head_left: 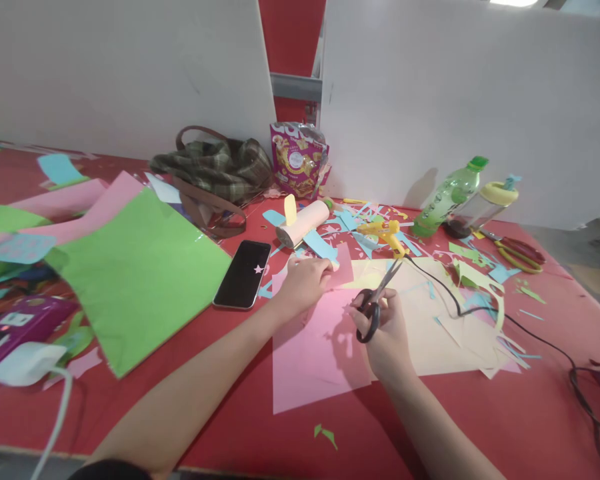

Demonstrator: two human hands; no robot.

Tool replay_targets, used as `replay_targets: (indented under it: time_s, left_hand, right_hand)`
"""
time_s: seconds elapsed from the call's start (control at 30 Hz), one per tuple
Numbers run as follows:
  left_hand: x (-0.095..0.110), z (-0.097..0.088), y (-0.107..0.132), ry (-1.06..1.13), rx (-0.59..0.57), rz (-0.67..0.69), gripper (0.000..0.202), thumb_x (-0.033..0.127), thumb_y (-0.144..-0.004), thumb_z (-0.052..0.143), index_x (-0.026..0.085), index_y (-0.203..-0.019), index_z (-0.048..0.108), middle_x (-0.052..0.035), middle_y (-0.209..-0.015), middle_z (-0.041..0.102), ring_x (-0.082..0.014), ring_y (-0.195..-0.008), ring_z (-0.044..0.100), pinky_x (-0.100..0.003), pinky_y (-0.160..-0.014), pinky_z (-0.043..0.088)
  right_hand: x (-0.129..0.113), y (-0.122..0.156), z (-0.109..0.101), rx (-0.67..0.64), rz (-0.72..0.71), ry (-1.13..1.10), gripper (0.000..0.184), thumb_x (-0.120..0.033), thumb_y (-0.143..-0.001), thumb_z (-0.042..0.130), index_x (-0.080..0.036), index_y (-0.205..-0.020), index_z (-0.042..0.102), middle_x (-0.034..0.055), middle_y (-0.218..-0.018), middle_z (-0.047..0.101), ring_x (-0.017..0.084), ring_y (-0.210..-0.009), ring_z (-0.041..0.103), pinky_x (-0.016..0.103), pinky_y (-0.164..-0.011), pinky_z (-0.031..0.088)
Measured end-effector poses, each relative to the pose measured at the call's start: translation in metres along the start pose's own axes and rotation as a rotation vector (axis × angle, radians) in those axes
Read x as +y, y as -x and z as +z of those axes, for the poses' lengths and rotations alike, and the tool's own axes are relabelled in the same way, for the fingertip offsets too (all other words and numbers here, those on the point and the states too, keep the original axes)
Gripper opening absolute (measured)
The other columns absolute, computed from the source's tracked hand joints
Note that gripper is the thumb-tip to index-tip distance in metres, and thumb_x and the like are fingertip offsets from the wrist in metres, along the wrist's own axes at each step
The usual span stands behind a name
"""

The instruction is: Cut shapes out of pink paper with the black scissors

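Note:
My right hand [386,331] grips black-handled scissors [375,301], blades pointing up and away over a cream sheet [430,333]. My left hand [305,281] is closed, knuckles up, pinching the far edge of a pink sheet [310,360] that lies on the red table [480,420]. Just beyond that hand lies a cream paper roll with blue and yellow paper pieces stuck to it [303,225]. A yellow glue gun [387,233] stands past the scissors, its black cord [460,310] trailing right.
A black phone [243,273] lies left of my left hand, beside a large green sheet [135,273]. A plaid bag [215,170], a snack packet [297,157], a green bottle [447,197], a yellow-lidded bottle [485,203] and red-and-yellow scissors [520,253] line the back. Paper scraps lie everywhere.

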State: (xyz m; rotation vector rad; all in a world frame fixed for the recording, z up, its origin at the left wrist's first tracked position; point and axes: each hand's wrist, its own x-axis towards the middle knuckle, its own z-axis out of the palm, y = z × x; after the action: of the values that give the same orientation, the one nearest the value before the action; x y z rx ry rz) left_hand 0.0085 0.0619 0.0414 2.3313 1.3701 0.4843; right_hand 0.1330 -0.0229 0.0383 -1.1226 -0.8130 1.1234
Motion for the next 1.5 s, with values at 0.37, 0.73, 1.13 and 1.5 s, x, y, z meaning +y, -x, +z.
replay_targets:
  time_s: [0.37, 0.73, 1.13, 1.5]
  left_hand:
    - [0.001, -0.033, 0.006, 0.144, -0.189, 0.077, 0.022, 0.019, -0.076, 0.037, 0.019, -0.081, 0.059, 0.0, -0.088, 0.062, -0.0135, -0.081, 0.053, -0.023, -0.071, 0.039]
    - [0.01, -0.045, 0.016, 0.098, -0.364, 0.213, 0.021, 0.017, -0.074, 0.038, 0.019, -0.08, 0.059, -0.0023, -0.081, 0.06, -0.0148, -0.077, 0.052, -0.023, -0.064, 0.037]
    - [0.021, -0.042, 0.019, 0.137, -0.486, 0.161, 0.016, 0.027, -0.069, 0.047, 0.02, -0.08, 0.056, 0.0002, -0.072, 0.053, -0.012, -0.065, 0.049, -0.019, -0.053, 0.034]
    - [0.025, -0.025, 0.019, 0.349, -0.334, 0.113, 0.023, 0.033, -0.078, 0.036, 0.017, -0.071, 0.051, -0.0001, -0.069, 0.055, -0.0095, -0.059, 0.048, -0.02, -0.053, 0.035]
  right_hand:
    - [-0.001, -0.002, -0.004, 0.032, 0.002, 0.098, 0.031, -0.011, -0.06, 0.061, -0.023, -0.072, 0.035, -0.0037, -0.071, 0.049, 0.009, -0.056, 0.047, 0.017, -0.039, 0.037]
    - [0.002, -0.008, -0.009, 0.079, -0.021, -0.055, 0.033, -0.009, -0.06, 0.061, -0.025, -0.074, 0.036, -0.0058, -0.069, 0.049, 0.009, -0.059, 0.048, 0.021, -0.053, 0.04]
    - [0.0, -0.006, -0.007, 0.102, -0.061, 0.006, 0.033, -0.013, -0.059, 0.064, -0.024, -0.073, 0.036, -0.0047, -0.07, 0.049, 0.009, -0.058, 0.047, 0.018, -0.045, 0.035]
    - [0.0, -0.004, -0.008, 0.09, -0.083, 0.072, 0.031, -0.014, -0.061, 0.063, -0.023, -0.072, 0.036, -0.0037, -0.072, 0.049, 0.01, -0.064, 0.047, 0.022, -0.055, 0.038]
